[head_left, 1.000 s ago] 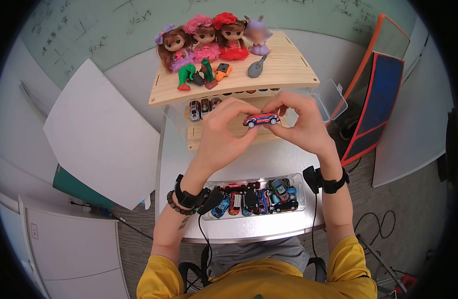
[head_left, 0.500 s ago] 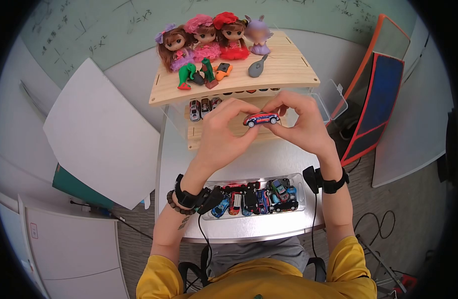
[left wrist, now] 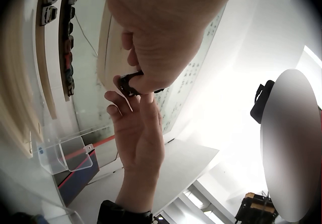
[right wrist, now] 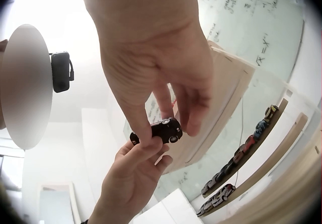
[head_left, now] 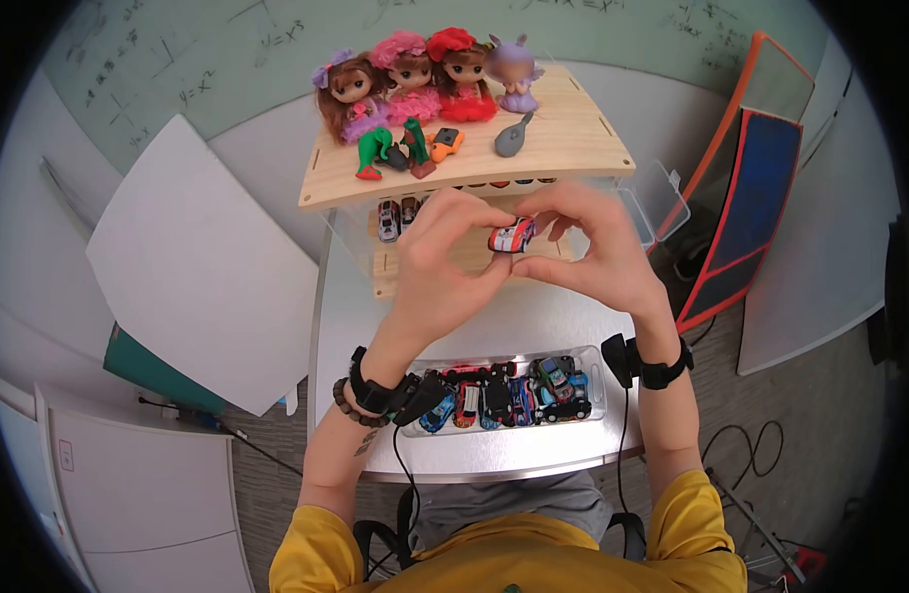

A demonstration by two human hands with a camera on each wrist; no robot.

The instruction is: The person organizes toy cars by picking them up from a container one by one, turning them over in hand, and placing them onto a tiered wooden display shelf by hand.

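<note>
A small toy car [head_left: 512, 236], red, white and blue on top, is held up in front of the wooden shelf. My left hand [head_left: 436, 259] pinches it between thumb and fingers. From the other side my right hand [head_left: 609, 252] has its thumb and forefinger at the car. The right wrist view shows the dark underside of the toy car [right wrist: 163, 131], with wheels visible and both thumbs close together at one end. In the left wrist view the car is mostly covered by the left thumb. Below the hands, a clear tray [head_left: 600, 410] holds several toy cars [head_left: 497, 397].
Dolls [head_left: 410, 84] and small green, orange and grey figures stand on the shelf's top board [head_left: 563, 128]. Beneath it, more toy cars [head_left: 388, 220] are lined up. A clear plastic box [head_left: 662, 198] is at the shelf's right side. Cables run from both wrist cameras.
The toy car has turned between the fingers, from its side facing the head camera to its top and one end. The right fingers have shifted around it; the view has tilted slightly.
</note>
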